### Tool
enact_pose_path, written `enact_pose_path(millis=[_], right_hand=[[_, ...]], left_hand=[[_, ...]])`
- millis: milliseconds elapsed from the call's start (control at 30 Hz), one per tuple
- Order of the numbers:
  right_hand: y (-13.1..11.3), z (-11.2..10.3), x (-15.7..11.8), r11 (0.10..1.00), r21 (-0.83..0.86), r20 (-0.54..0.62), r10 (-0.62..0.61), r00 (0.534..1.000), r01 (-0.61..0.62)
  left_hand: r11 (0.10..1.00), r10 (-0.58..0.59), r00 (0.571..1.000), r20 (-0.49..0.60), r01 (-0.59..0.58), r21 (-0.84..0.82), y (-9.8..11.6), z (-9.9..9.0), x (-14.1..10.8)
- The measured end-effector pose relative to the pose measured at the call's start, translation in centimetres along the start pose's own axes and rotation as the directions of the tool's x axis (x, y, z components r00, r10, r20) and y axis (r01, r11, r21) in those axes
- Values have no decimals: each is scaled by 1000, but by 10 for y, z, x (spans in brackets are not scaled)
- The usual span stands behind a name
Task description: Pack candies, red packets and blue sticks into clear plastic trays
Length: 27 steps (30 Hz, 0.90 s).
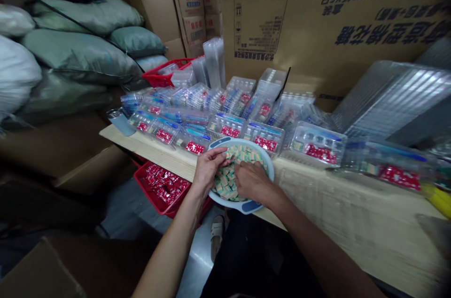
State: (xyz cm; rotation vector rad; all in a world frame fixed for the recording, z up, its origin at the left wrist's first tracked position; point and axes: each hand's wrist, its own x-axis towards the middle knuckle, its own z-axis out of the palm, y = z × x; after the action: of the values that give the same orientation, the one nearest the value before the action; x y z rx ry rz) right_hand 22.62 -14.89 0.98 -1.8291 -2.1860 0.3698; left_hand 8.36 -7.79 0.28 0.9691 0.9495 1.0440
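A round white basin with a blue rim (229, 142) sits at the table's near edge, heaped with small wrapped packets in green, cream and orange (239, 154). My left hand (209, 171) rests in the pile at the basin's left side. My right hand (251, 183) lies on the packets at the middle of the basin, fingers pointing down into them. Whether either hand holds a packet is hidden by the fingers. Just left of the basin, below the table edge, is a red tray (141, 185) full of red packets.
Open clear plastic trays (227, 125) holding red packets and blue items crowd the pale table (355, 223) behind the basin. Stacked clear trays (391, 96) lean at right. Cardboard boxes (257, 20) and grey-green sacks (77, 56) stand behind, with a red basket (162, 73).
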Motion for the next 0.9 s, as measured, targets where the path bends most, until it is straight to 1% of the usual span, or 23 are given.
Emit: enact_pose_path(millis=[100, 167, 233, 300, 367, 467, 533, 567, 700, 767, 833, 900], right_hand=[[14, 3, 3, 997, 72, -62, 17, 998, -12], [24, 5, 5, 995, 95, -114, 44, 993, -33], [32, 8, 9, 978, 205, -188, 84, 979, -44], [37, 10, 13, 921, 389, -241, 133, 961, -31], [38, 11, 17, 827, 561, -267, 169, 949, 10], [36, 13, 21, 705, 705, -278, 167, 946, 82], [33, 15, 23, 654, 750, -272, 171, 947, 97], [32, 16, 24, 650, 755, -267, 181, 947, 89], [32, 22, 27, 688, 725, -274, 243, 930, 34], [32, 23, 26, 688, 725, -276, 250, 928, 30], [32, 21, 24, 655, 755, -249, 242, 938, 32], [31, 18, 21, 583, 812, -195, 224, 955, 29]], left_hand=[[1000, 14, 1000, 27, -14, 0, -1, -1, 1], [1000, 16, 1000, 24, -16, 4, -2, -2, 1], [1000, 21, 1000, 10, -21, 6, -3, -2, 1], [1000, 25, 1000, -9, -25, 4, -4, -2, 1], [1000, 31, 999, -22, -31, 4, -5, -1, 1], [998, 52, 999, -17, -51, 22, -6, 0, 0], [998, 49, 999, -1, -49, 44, -5, 2, -1], [997, 43, 999, 12, -44, 56, -5, 2, -3], [995, 47, 994, 96, -55, 82, -4, 4, -7], [992, 61, 991, 119, -73, 103, -5, 2, -8], [989, 64, 991, 119, -78, 125, -6, 0, -7], [990, 56, 992, 113, -70, 121, -7, -1, -5]])
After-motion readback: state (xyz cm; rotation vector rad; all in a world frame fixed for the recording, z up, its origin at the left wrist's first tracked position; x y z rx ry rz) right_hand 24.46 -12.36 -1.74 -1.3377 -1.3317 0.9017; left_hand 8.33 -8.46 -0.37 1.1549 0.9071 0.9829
